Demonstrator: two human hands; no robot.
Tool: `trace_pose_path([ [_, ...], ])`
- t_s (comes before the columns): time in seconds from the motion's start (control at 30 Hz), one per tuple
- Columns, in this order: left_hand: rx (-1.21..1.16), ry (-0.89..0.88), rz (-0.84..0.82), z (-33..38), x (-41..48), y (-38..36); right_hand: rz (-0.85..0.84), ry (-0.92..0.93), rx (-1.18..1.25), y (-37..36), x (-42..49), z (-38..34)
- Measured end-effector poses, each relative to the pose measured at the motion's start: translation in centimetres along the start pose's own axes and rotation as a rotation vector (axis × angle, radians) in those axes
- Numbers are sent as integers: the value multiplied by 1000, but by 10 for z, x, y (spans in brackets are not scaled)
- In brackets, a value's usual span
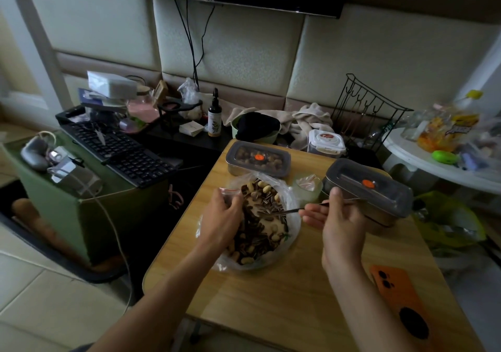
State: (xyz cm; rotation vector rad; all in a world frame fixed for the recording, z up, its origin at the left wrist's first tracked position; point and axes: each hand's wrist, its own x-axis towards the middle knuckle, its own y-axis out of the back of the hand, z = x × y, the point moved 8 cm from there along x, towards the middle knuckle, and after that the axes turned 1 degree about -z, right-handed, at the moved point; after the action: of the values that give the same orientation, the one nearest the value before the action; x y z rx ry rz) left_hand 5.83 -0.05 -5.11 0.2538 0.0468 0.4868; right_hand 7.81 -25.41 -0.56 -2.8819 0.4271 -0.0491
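A clear plastic bag [288, 199] lies open on the wooden table [284, 292], holding a heap of striped sunflower seeds and peanuts [260, 229]. My left hand [221, 216] reaches into the bag's left side, fingers curled round its rim and down among the seeds. My right hand [339, 218] pinches thin metal tongs [295, 210], whose tips point left into the heap. Two lidded metal boxes stand behind: one with nuts inside [259, 159], one to the right [370, 189], just beyond my right hand.
A small bowl [307, 187] with a bag sits between the boxes. An orange phone [398, 294] lies at the table's right front. A keyboard [119, 148] rests on a green box at left. A wire rack [363, 110], cloths and a white side table [439, 156] crowd the back.
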Motion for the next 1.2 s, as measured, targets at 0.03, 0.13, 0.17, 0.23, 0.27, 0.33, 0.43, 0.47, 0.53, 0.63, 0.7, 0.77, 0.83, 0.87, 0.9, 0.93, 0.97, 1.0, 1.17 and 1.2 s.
trace_pose_path([
  [0.03, 39, -3, -2, -1, -2, -1, 12, -29, 22, -1, 0, 4],
  [0.13, 113, -45, 3, 2, -8, -3, 24, -94, 88, -5, 0, 15],
  [0.17, 121, -59, 6, 4, -9, -3, 25, -107, 108, -7, 1, 18],
  [0.23, 148, -71, 1, 5, -9, -5, 40, -114, 134, -9, 3, 22],
  [0.27, 161, -69, -4, 5, -8, -5, 56, -109, 136, -9, 5, 22],
  [0.33, 173, -61, -8, 3, -6, -6, 94, -81, 116, -8, 10, 20],
  [0.43, 188, -61, -12, 2, -5, -6, 114, -16, 64, -7, 17, 14],
  [0.47, 191, -61, -13, 1, -5, -7, 107, 13, 34, -8, 18, 13],
  [0.53, 192, -56, -17, 0, -4, -7, 85, 80, -45, -11, 20, 9],
  [0.63, 183, -50, -23, -1, -4, -7, 51, 173, -143, -16, 20, 1],
  [0.7, 182, -46, -25, -2, -3, -7, 48, 240, -217, -18, 18, -4],
  [0.77, 193, -43, -24, -3, -3, -7, 42, 278, -252, -20, 15, -5],
  [0.83, 204, -45, -20, -3, -3, -7, 46, 247, -214, -21, 13, -2],
  [0.87, 206, -48, -17, -4, -2, -7, 61, 187, -160, -20, 13, 3],
  [0.9, 210, -51, -17, -3, -2, -7, 85, 102, -79, -17, 13, 10],
  [0.93, 218, -54, -19, -4, -3, -8, 110, 6, 21, -14, 13, 19],
  [0.97, 225, -59, -22, -4, -3, -8, 131, -81, 116, -11, 13, 27],
  [1.0, 230, -61, -24, -4, -3, -9, 149, -146, 187, -9, 13, 34],
  [1.17, 228, -61, -28, -5, -3, -10, 136, -154, 249, -8, 16, 35],
  [1.2, 231, -62, -26, -5, -3, -10, 115, -96, 183, -9, 16, 29],
])
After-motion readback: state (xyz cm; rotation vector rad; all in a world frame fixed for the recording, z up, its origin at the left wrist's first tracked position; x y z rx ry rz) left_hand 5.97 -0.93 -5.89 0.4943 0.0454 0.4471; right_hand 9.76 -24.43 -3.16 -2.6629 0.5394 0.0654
